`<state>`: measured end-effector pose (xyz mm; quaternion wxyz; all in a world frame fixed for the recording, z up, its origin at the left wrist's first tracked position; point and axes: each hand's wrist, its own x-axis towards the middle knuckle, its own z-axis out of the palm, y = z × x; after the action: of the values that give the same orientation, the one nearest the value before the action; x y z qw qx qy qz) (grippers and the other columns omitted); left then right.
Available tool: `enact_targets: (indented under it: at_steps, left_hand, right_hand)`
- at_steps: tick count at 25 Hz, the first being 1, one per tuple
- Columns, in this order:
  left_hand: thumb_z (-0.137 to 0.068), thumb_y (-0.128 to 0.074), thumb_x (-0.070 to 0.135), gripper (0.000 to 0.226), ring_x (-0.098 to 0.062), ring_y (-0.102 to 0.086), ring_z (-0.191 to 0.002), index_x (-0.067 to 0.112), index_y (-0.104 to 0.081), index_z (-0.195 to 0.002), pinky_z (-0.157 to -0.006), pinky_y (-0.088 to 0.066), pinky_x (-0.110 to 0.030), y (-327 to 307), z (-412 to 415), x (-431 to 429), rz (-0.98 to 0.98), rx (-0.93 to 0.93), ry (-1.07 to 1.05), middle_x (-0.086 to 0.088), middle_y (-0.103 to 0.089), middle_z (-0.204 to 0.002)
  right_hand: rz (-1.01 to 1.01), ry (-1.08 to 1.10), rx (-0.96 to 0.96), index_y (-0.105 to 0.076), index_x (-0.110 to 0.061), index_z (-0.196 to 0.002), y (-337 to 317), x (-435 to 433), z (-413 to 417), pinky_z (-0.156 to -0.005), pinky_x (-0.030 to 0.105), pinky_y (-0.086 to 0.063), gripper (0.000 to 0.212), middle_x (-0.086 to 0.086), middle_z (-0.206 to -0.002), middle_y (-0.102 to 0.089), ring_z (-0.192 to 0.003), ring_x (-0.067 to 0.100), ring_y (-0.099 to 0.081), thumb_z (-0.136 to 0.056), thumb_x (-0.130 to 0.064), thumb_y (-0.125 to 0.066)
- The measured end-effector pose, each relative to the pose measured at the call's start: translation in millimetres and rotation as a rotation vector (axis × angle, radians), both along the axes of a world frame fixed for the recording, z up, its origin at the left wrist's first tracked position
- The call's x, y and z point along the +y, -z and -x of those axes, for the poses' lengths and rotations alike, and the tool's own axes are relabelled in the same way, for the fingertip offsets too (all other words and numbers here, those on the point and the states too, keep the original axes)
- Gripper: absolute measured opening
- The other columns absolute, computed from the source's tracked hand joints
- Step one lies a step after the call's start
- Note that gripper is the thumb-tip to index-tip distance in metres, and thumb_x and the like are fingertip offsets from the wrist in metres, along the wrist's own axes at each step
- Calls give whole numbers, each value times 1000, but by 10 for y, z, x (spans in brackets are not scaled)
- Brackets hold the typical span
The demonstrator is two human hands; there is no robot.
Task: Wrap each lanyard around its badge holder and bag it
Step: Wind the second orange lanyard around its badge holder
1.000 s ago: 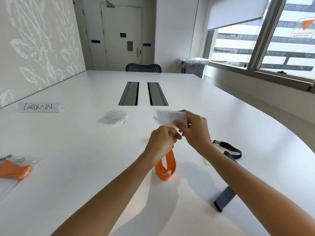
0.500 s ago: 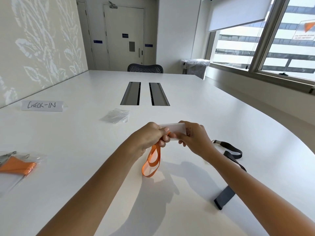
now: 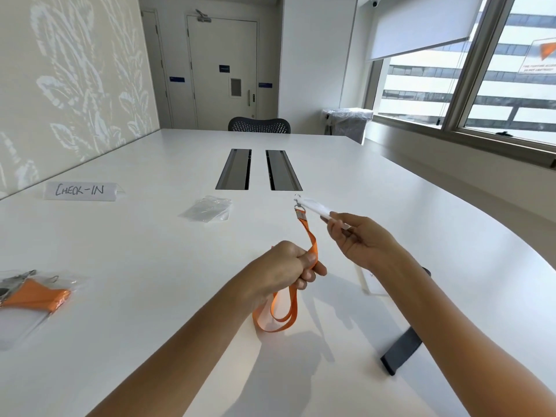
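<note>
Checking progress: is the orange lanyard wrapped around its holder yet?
Unwrapped: lanyard hangs loose from left hand; right hand holds holder.

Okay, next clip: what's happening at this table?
A person's right hand pinches a white badge holder while the left hand grips its orange lanyard, clipped on but not yet wrapped. One bagged orange set lies far left, clear bags lie beyond the hands, and a dark lanyard lies at right.
</note>
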<state>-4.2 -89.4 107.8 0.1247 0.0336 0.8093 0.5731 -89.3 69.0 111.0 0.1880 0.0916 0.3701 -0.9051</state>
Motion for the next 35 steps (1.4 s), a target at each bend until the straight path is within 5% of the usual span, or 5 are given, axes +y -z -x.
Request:
enact_targets:
  at_steps: [9,13,16,27,35]
  left_hand:
    - [-105,-32,23,40,-8,-47,-54,14,-59,-76,-58,-39,-16,236,65,155,-23,-30,-198,3,-51,-60]
    - [-103,-36,25,41,-5,-50,-53,20,-61,-71,-61,-39,-18,232,1,228,150,279,-214,10,-54,-58]
    - [-102,-38,26,42,-1,-48,-47,20,-64,-70,-60,-39,-17,181,1,154,144,310,-179,12,-53,-53]
    - [-103,-41,21,38,-2,-40,-44,11,-69,-79,-51,-36,-7,-294,124,-239,-2,206,-29,10,-49,-53]
    - [-99,-49,14,29,2,-50,-50,-8,-69,-94,-53,-35,-12,-501,491,-436,9,249,-139,9,-75,-81]
  right_hand:
    - [50,71,320,-59,13,-99,-109,-104,-93,-66,31,-61,13,23,-93,-70,-79,33,-74,-88,8,-57]
    - [-933,456,814,-54,-3,-87,205,-166,-115,-56,17,-51,7,9,-75,-58,-61,18,-62,-89,-7,-60]
    - [-1254,448,1125,-54,-12,-81,380,-144,-125,-46,13,-30,11,-2,-58,-51,-48,10,-42,-89,-9,-61]
    - [-1370,89,1527,-67,-5,-82,481,-29,-88,-61,21,-46,18,-1,-75,-67,-63,14,-55,-83,13,-63]
    - [-1010,-191,1178,-68,-9,-84,445,-85,-233,-67,37,-45,13,5,-74,-65,-68,23,-54,-82,3,-70]
